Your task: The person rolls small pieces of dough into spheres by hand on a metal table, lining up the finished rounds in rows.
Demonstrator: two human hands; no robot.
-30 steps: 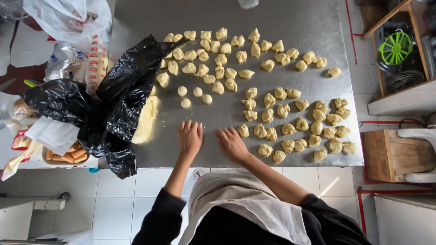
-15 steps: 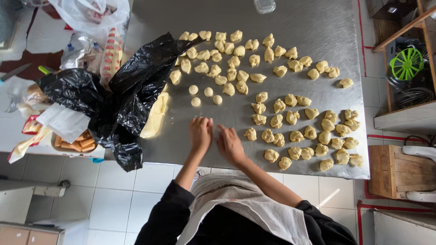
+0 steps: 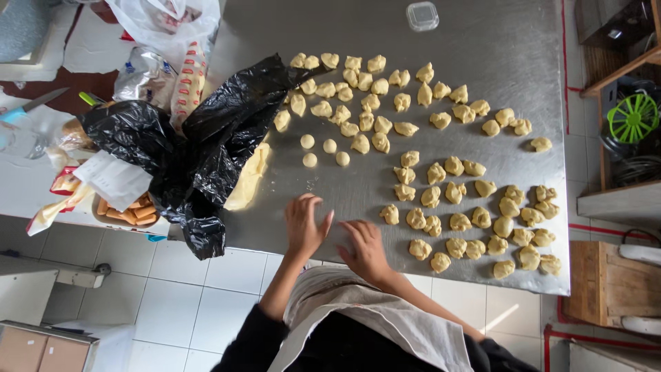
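Over brushed steel table [image 3: 482, 27], left hand [image 3: 303, 226] and right hand [image 3: 365, 249] lie flat (empty) beside lumpy dough pieces [image 3: 420, 219].

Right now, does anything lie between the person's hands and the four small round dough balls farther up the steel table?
Nothing visible does. Bare steel table separates the left hand and right hand from the round dough balls. The black plastic bag lies to the left, the shaped dough pieces to the right.

bare steel [image 3: 482, 41] beyond dough pieces [image 3: 441, 172], black bag [image 3: 200, 145] left

Pale dough lumps [image 3: 441, 172] scattered across steel table [image 3: 496, 41]
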